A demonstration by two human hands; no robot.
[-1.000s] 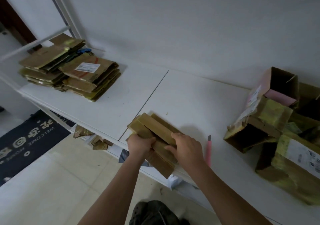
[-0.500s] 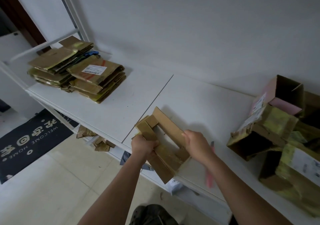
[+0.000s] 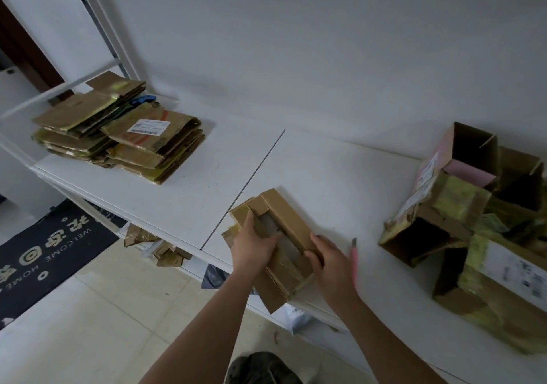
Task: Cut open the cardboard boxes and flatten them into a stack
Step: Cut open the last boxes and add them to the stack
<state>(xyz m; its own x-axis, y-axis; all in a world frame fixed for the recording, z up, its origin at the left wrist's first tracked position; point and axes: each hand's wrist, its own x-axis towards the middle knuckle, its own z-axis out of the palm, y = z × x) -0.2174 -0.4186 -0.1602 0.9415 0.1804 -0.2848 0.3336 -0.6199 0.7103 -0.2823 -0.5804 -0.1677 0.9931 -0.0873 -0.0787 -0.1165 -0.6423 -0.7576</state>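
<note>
A small brown cardboard box [image 3: 284, 221], cut open and partly collapsed, lies at the front edge of the white table [image 3: 177, 206]. My left hand [image 3: 253, 243] grips its left wall, thumb inside the opening. My right hand [image 3: 328, 260] grips the right wall near the front corner. A pink utility knife [image 3: 354, 253] lies on the table just right of my right hand. Two stacks of flattened boxes [image 3: 118, 135] sit at the far left of the table. Several unflattened boxes [image 3: 479, 221] are heaped at the right.
A white wall runs behind the table. A white shelf frame [image 3: 97, 22] stands at the far left. Cardboard scraps [image 3: 159, 250] lie on a lower shelf under the table edge. A dark welcome mat [image 3: 44, 253] lies on the tiled floor.
The box went from pressed flat under both hands to pulled open with a gap in the middle. Now both hands hold its two walls closer together.
</note>
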